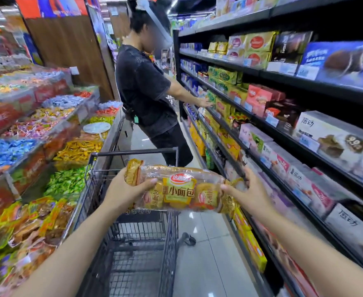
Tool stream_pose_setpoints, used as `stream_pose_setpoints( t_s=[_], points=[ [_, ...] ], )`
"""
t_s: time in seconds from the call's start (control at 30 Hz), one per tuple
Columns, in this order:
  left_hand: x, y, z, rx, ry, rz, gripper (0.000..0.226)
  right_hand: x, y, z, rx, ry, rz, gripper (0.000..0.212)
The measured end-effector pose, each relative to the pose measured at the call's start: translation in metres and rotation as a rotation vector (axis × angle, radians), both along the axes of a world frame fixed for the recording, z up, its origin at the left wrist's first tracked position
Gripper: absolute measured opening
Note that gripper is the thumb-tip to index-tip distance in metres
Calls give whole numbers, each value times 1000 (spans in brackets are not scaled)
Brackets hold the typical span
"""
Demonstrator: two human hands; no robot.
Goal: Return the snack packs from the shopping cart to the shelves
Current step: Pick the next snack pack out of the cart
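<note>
Head view: shelves [283, 133] fill three o'clock, candy bins [37, 129] nine o'clock, and a person in black [146, 93] reaches into the racks at twelve. The cart [137, 243] at six o'clock shows a bare wire floor, so this looks like the last pack, though its near end is hidden. The bread pack [180, 189] hangs above the cart rim, not yet shelved. Left hand [125, 189] grips one end, right hand [249, 189] pinches the other. Its label reads "小面包"; shelf boxes at three o'clock read "9.9".
</note>
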State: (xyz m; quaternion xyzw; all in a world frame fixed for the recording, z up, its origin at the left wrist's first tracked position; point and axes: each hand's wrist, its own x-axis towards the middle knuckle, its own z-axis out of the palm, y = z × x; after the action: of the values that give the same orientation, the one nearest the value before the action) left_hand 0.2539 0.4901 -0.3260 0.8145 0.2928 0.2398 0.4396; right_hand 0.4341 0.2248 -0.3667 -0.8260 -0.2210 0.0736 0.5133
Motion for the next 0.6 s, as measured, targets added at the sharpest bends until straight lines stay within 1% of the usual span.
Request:
stream_pose_setpoints(
  t_s=[0.1,0.13,0.2,0.27,0.3,0.37,0.4,0.53,0.6],
  points=[
    [0,7,0,-88,-36,-19,71,-18,5,-3,126,160,-108,114],
    [0,9,0,-111,-46,-30,74,-23,8,-3,157,196,-154,113],
    [0,9,2,-154,-69,-65,72,-36,12,0,211,231,-202,109],
    [0,8,3,-194,-98,-104,63,-51,14,4,230,224,-194,104],
    [0,7,3,-213,-119,-124,60,-58,13,6,218,204,-186,97],
    [1,5,2,-240,-147,-180,65,-75,4,14,162,151,-196,71],
    [3,4,1,-244,-143,-221,69,-84,-2,18,139,128,-208,66],
    [10,-11,-8,-261,-111,-379,76,-123,-36,23,66,21,-331,71],
    [16,-27,-12,-251,-96,-480,72,-143,-56,24,63,0,-431,67]
  ],
)
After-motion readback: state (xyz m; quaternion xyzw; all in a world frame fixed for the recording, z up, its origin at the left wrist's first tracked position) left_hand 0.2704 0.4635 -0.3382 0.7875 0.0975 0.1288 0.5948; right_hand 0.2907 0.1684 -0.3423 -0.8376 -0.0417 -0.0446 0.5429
